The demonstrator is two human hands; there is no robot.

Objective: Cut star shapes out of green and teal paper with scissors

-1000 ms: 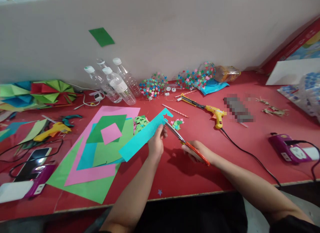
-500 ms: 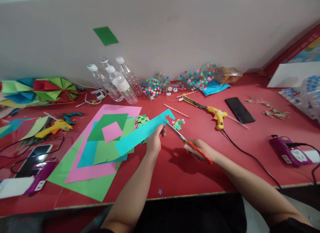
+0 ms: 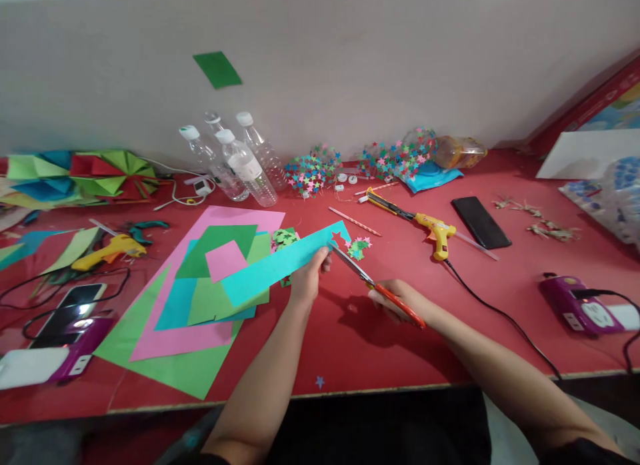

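Observation:
My left hand (image 3: 311,273) pinches a strip of turquoise paper (image 3: 273,268) near its right end, where a star-shaped notch shows. In my right hand (image 3: 397,300) are scissors with red handles (image 3: 406,308); their blades reach left to the paper's edge by my left thumb. Whether the blades are fully together I cannot make out. Just beyond the blade tips lies a small heap of green and pink paper stars (image 3: 359,248). Behind the strip is another pile of green paper pieces (image 3: 284,238), partly covered by it.
Coloured sheets (image 3: 150,342) overlap at left. Plastic bottles (image 3: 247,168) and star-covered balls (image 3: 313,172) stand along the wall. A yellow glue gun (image 3: 437,233) with its cord and a black phone (image 3: 481,222) lie right; a purple power socket (image 3: 580,305) sits near the right edge.
The left end of the turquoise strip has swung slightly left and up, with my left hand shifting a little left. My right hand and the scissors stay nearly in place.

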